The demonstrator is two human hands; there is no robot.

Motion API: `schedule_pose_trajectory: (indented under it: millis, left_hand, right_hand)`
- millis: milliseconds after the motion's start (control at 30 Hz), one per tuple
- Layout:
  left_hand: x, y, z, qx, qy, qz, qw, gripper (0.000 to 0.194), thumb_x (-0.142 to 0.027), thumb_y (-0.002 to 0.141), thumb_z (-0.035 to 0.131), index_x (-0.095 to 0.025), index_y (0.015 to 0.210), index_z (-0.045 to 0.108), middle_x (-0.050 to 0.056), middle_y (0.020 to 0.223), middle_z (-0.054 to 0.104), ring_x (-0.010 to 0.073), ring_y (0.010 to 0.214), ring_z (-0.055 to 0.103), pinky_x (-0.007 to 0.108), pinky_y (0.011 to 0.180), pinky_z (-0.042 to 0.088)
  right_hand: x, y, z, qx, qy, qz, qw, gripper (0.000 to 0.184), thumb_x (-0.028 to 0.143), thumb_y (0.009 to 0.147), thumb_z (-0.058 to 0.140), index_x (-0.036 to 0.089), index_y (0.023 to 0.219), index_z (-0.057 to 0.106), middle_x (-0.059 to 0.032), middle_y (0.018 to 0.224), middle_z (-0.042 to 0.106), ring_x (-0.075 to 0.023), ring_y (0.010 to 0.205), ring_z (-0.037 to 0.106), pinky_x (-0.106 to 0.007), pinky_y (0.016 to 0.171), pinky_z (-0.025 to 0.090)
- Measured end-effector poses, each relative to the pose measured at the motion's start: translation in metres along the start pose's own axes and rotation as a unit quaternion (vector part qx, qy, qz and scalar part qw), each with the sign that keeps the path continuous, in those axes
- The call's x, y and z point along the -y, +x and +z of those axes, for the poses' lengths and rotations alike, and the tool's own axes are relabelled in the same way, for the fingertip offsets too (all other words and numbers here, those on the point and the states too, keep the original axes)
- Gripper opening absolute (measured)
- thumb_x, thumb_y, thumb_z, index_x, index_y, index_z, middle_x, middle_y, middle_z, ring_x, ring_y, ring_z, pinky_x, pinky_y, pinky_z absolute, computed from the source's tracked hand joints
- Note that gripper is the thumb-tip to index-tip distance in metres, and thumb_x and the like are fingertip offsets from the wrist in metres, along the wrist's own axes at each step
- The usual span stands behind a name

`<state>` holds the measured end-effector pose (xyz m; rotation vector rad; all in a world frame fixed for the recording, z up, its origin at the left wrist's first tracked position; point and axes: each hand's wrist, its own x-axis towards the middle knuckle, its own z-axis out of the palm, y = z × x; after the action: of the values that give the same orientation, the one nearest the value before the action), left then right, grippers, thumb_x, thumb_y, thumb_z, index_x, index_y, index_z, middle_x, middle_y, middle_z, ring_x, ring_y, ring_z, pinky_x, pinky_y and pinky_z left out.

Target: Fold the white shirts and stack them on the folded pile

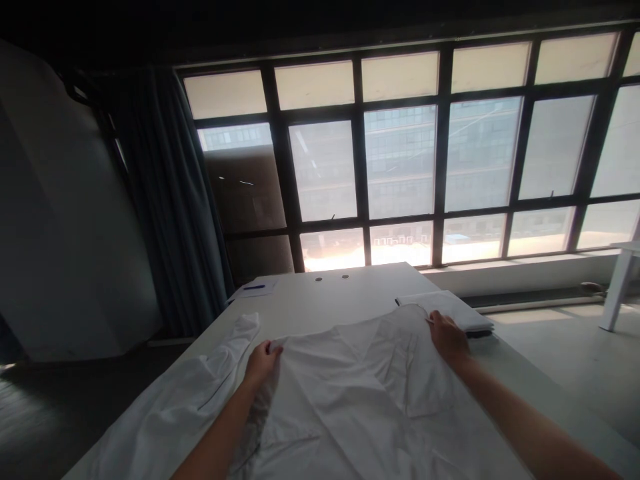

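A white garment [345,387] with creases and what looks like a pocket is spread over the near part of the table. My left hand [263,362] pinches its far left edge, thumb and fingers closed on the cloth. At its far right corner, my right hand [447,335] grips the edge of the same garment. More white cloth [185,387] lies rumpled left of my left arm; whether it belongs to the same garment I cannot tell. Just beyond my right hand sits a folded white cloth stack [453,308] with a dark underside.
The white table [300,303] reaches toward the windows [400,160] and has two round holes near its far edge. A blue pen [254,287] rests on paper at the far left corner. A dark blue curtain [170,200] hangs at left. Another table's leg [617,287] stands at right.
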<state>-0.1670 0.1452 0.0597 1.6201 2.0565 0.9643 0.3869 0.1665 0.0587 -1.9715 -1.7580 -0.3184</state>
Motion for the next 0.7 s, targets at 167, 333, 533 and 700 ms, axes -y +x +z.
schedule_pose_trajectory:
  millis: [167,333,533,700]
  left_hand:
    - [-0.037,0.005,0.011,0.051,0.020,0.067,0.996,0.046,-0.048,0.085,0.061,-0.016,0.119,0.065,0.012,0.115,0.073,0.0266,0.112,0.065,0.035,0.096,0.050]
    - [-0.063,-0.054,0.044,0.163,0.030,0.191,0.967,0.048,-0.040,0.089,0.054,-0.023,0.133,0.063,0.008,0.141,0.061,0.0246,0.133,0.053,0.038,0.116,0.038]
    - [-0.067,-0.158,0.080,0.376,0.111,0.337,0.856,0.088,-0.072,0.077,0.068,-0.040,0.153,0.037,0.005,0.166,0.021,0.0400,0.152,0.018,0.063,0.123,0.019]
    - [-0.061,-0.181,0.089,0.363,0.133,0.342,0.857,0.085,-0.079,0.084,0.051,-0.045,0.157,0.021,0.003,0.167,0.005,0.0400,0.153,0.002,0.071,0.121,0.004]
  right_hand:
    - [0.030,0.014,-0.002,0.006,0.014,0.033,0.999,0.034,0.018,0.095,0.041,0.008,0.125,0.052,-0.0237,0.123,0.058,-0.0320,0.114,0.056,-0.042,0.092,0.041]
    - [0.047,-0.031,0.004,0.142,0.078,-0.066,0.985,0.017,0.030,0.091,0.054,0.018,0.093,0.066,-0.0055,0.087,0.069,-0.0158,0.077,0.062,-0.024,0.068,0.039]
    - [0.026,-0.104,-0.007,0.268,0.109,-0.107,0.951,0.045,0.056,0.091,0.052,0.018,0.070,0.063,-0.0029,0.068,0.066,-0.0136,0.059,0.053,-0.025,0.056,0.027]
    - [0.006,-0.161,-0.022,0.279,0.143,-0.085,0.946,0.052,0.069,0.087,0.051,0.021,0.072,0.063,-0.0063,0.079,0.067,-0.0186,0.069,0.057,-0.028,0.064,0.037]
